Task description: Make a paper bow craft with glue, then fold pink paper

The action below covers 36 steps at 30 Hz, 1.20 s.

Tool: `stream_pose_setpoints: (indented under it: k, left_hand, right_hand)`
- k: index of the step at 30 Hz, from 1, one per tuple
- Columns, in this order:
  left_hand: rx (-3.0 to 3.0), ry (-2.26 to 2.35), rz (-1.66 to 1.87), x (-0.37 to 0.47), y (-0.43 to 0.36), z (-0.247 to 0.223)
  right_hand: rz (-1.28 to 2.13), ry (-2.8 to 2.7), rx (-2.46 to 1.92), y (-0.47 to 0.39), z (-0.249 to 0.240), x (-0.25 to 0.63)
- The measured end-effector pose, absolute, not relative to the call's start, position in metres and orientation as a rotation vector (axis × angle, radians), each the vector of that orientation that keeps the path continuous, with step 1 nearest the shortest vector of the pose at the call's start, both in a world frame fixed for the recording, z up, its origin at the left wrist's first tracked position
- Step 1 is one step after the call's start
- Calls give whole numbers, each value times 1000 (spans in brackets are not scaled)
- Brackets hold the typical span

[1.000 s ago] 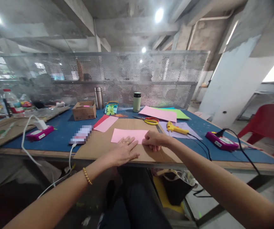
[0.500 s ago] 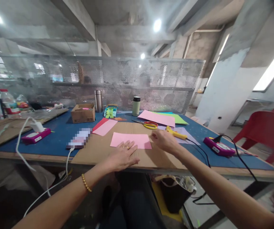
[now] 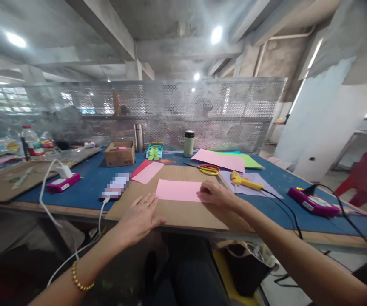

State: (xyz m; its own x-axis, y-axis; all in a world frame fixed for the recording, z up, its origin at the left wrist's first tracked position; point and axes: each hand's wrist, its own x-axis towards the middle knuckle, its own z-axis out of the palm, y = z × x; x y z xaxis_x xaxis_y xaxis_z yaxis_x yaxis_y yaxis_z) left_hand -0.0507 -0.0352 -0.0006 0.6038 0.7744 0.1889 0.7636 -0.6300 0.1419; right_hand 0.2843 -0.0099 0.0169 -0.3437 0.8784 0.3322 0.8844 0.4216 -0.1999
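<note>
A pink sheet of paper (image 3: pixel 178 190) lies flat on the brown cardboard (image 3: pixel 177 216) in front of me. My left hand (image 3: pixel 143 216) rests open at the sheet's left edge, its fingers stretched out over the cardboard. At the other end, my right hand (image 3: pixel 215 194) is closed with curled fingers at the sheet's right edge; its fingertips are partly hidden. Just beyond the right hand are scissors (image 3: pixel 209 170) with red and yellow handles. A yellow glue gun (image 3: pixel 245 181) lies on lilac paper (image 3: pixel 260 177) to the right.
A pixelated phone (image 3: pixel 115 187) and a narrower pink strip (image 3: pixel 148 172) are on the left. Behind stand a cardboard box (image 3: pixel 119 154), a steel flask (image 3: pixel 139 138) and a green cup (image 3: pixel 189 144). Purple power strips (image 3: pixel 64 183) flank the workspace, with trailing cables.
My left hand has slid left off the middle of the pink sheet to its left edge. My right hand has come onto the sheet's right end. The view has shifted slightly left.
</note>
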Motion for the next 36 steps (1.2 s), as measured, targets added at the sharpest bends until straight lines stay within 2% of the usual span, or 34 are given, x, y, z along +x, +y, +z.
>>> stream_pose_setpoints:
  k: [7,11,18,25,31,36]
  left_hand:
    - [2643,1516,643,-35,8,39]
    - [2489,1423,743,-21,44,26]
    - [1994,1302,1094,-3,78,2]
    - [1690,1075,1272,-7,69,14]
    - [1558,774,1030,-8,54,24]
    - [1863,885,1325,-10,34,43]
  right_hand:
    - [-290,-2316,-1563,14,22,278]
    - [-312,-2240,-1575,13,14,278]
    - [-297,-2025,-1297,28,7,289]
    - [-383,-1977,-1193,27,11,291]
    - [-316,-1893,-1308,16,18,281]
    - [-257,-1855,-1165,-7,33,275]
